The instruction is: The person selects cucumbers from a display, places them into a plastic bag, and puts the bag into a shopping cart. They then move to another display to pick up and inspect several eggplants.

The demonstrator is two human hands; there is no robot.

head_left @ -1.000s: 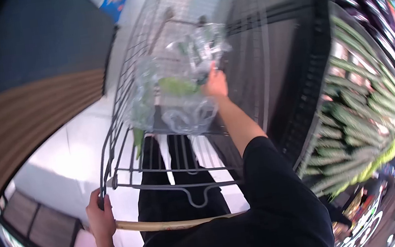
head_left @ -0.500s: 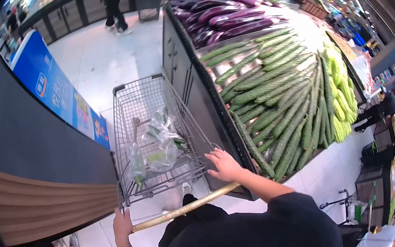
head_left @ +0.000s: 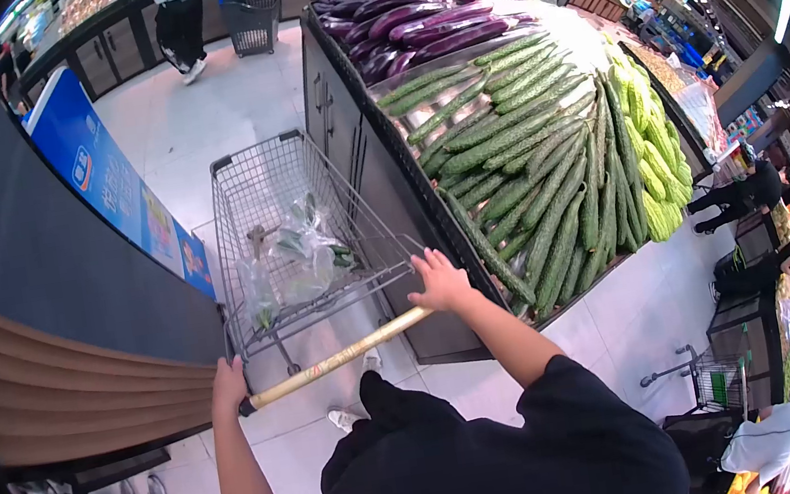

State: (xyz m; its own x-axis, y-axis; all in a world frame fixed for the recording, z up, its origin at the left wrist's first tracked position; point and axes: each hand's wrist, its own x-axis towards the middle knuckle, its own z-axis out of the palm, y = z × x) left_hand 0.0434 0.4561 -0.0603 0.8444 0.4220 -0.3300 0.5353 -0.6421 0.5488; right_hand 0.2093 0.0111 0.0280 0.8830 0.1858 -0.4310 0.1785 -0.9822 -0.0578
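Right grip (head_left: 441, 286) on handle (head_left: 335, 359), off bag (head_left: 301, 260)

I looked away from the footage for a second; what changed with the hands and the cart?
The right hand let go of the bagged vegetables in the cart and drew back to the right end of the handle. The left hand stayed gripping the handle's left end, and the bagged vegetables stayed in the cart.
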